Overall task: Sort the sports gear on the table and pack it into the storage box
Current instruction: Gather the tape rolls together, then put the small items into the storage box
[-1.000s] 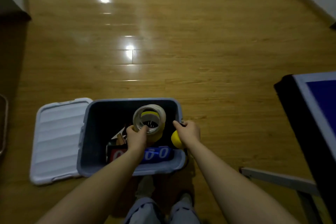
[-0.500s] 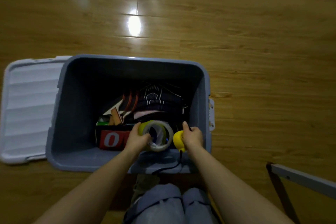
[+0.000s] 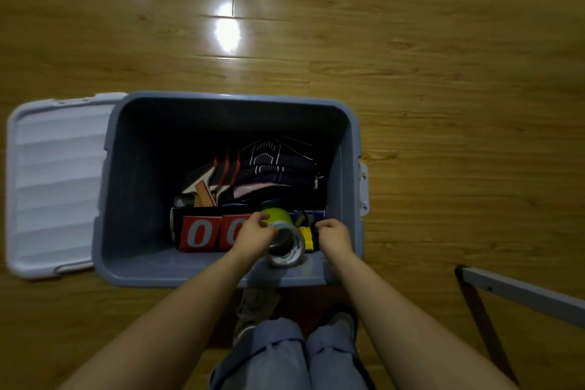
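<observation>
A glossy wooden floor (image 3: 411,41) fills the view, its planks catching a bright ceiling-light reflection. On it stands the grey-blue storage box (image 3: 139,272), open, with its pale ribbed lid (image 3: 57,187) lying flat just beside its left wall. Inside lie table-tennis paddles (image 3: 218,174), dark folded clothing (image 3: 278,165) and a red scoreboard (image 3: 202,233) showing zeros. The left hand (image 3: 253,233) curls its grip round a clear tube of yellow balls (image 3: 283,237) at the box's near wall. The right hand (image 3: 334,234) is curled beside a yellow object (image 3: 306,236); whether its grip holds it I cannot tell. A grey metal frame (image 3: 522,291) stands at lower right.
</observation>
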Demonstrator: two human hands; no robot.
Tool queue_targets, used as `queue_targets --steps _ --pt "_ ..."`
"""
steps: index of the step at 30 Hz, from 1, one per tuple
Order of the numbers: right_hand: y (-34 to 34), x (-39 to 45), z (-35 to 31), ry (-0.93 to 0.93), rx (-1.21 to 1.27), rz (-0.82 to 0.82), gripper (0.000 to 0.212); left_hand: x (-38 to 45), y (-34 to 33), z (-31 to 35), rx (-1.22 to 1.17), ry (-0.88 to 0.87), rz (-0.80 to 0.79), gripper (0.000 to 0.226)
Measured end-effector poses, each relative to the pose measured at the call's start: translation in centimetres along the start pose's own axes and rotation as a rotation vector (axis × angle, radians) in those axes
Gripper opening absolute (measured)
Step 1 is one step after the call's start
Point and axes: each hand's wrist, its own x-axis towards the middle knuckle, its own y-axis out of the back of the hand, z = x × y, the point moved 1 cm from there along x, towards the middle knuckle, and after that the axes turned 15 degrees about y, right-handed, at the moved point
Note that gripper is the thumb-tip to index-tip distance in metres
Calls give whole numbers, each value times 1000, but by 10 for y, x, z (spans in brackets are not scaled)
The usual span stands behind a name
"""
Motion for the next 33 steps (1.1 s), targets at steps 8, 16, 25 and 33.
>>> queue_targets --steps 8,16,25,33 --pt "37 -70 -57 88 108 95 30 -96 1 41 -77 -38 -41 18" --pt "123 -177 -147 256 167 235 25 -252 -7 120 -71 -232 -107 12" --pt "249 -332 -210 392 341 617 22 -438 -51 205 191 -504 -196 15" --pt "345 -450 -120 355 441 1013 21 -563 -173 162 492 -678 -417 12"
